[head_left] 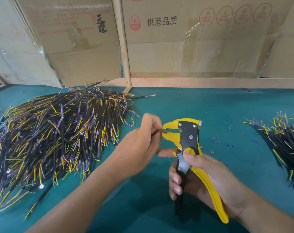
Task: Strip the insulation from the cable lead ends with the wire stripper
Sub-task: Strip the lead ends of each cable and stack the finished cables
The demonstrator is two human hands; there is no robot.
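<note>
Stripper (188, 137) bites pinched cable (157, 131).

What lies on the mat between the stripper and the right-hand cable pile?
In the head view, only bare green mat with scattered insulation scraps lies between the stripper and the right pile.

The right hand (203, 179) grips the yellow wire stripper (190, 142) by its handles, while the left hand (142, 140) pinches a cable lead (157, 131) at its nose. Cable piles (55, 132) flank them on the green tabletop (193, 105).
</note>
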